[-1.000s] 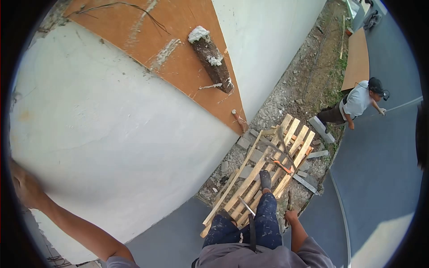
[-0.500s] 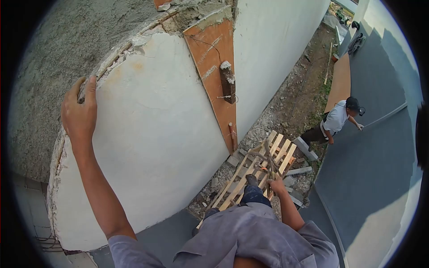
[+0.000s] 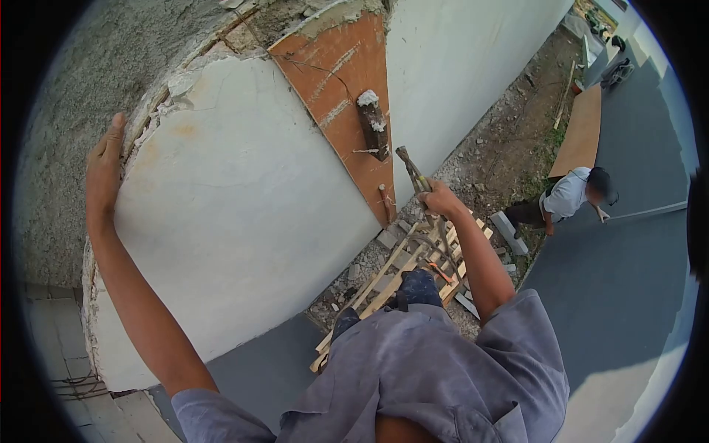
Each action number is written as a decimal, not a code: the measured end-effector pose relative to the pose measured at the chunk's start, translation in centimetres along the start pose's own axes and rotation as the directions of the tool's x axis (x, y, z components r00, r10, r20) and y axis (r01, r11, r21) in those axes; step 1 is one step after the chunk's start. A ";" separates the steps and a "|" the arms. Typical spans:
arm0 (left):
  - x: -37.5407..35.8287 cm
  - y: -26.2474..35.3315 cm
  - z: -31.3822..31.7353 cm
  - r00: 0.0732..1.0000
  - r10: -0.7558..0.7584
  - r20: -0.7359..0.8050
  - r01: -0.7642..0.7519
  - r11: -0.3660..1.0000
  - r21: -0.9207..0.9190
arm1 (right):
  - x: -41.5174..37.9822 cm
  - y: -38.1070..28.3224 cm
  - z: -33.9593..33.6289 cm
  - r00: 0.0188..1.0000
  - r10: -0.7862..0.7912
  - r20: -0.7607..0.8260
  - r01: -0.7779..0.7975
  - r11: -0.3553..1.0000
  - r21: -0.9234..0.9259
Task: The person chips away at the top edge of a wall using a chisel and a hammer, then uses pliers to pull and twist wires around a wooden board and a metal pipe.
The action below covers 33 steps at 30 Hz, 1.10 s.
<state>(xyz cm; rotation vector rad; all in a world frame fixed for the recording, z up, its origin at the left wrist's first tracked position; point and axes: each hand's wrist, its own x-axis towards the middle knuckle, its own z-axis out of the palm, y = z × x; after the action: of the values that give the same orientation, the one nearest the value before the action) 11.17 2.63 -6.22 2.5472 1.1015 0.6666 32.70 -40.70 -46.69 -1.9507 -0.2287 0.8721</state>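
Observation:
My left hand (image 3: 105, 168) lies along the broken top edge of the white wall (image 3: 236, 177), fingers stretched out against the rough cement side. My right hand (image 3: 441, 198) grips a grey-brown hose (image 3: 413, 171) near one end, with a small yellow patch beside my fingers. The bare end points up towards the orange-brown board (image 3: 347, 103), and the rest hangs in loops below my fist. A short plaster-caked wood block (image 3: 374, 129) stands out from that board. Under my feet is a slatted wooden pallet (image 3: 380, 289).
A person (image 3: 569, 196) in a white shirt and dark cap stands at the grey wall (image 3: 613, 280) on the right, one hand at a long pale strip. Rubble (image 3: 473, 177) and dirt fill the gap between the walls. A pale block (image 3: 509, 232) lies beyond the pallet.
My right hand has risen with the hose, from low over the pallet to beside the board. My left hand has shifted slightly left along the wall edge, its fingers straighter.

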 end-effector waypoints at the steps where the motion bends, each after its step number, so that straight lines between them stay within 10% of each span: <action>1: -0.2 0.1 0.1 1.000 0.020 -0.014 -0.021 0.999 -0.025 | 0.5 -0.2 -0.2 1.000 0.000 0.020 0.000 1.000 -0.008; 5: -0.7 0.4 -0.1 0.998 0.001 -0.058 0.001 0.999 0.047 | 0.4 -1.4 -0.2 0.995 -0.098 -0.030 0.096 0.993 -0.069; 10: -0.6 0.4 -0.4 0.996 -0.030 -0.081 0.035 0.998 0.058 | -8.7 -8.5 -0.4 0.873 -0.319 -0.369 0.486 0.630 0.605; 14: -0.7 0.6 -0.2 0.998 -0.017 -0.055 0.018 1.000 0.010 | -16.5 -16.9 -6.6 0.301 -0.751 -0.588 0.945 0.151 0.291; 18: -0.4 0.0 -0.1 0.997 -0.018 -0.072 0.021 0.998 0.052 | -24.1 -23.0 -15.3 -0.169 -0.965 -0.199 0.986 -0.168 -0.023; 23: -0.2 0.0 0.0 0.996 0.025 -0.081 -0.023 0.999 0.031 | -27.3 -27.3 -17.0 -0.139 -0.984 0.113 0.986 -0.147 -0.075; 33: -1.0 1.0 0.0 0.990 0.052 -0.129 -0.032 0.988 0.151 | -26.7 -28.0 -15.4 -0.093 -0.990 0.108 0.994 -0.099 -0.055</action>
<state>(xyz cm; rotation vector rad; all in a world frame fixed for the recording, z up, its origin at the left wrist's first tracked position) 11.18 1.26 -6.12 2.6924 1.1844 0.8033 28.78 -49.59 -6.19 -1.1636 -1.6232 -0.2503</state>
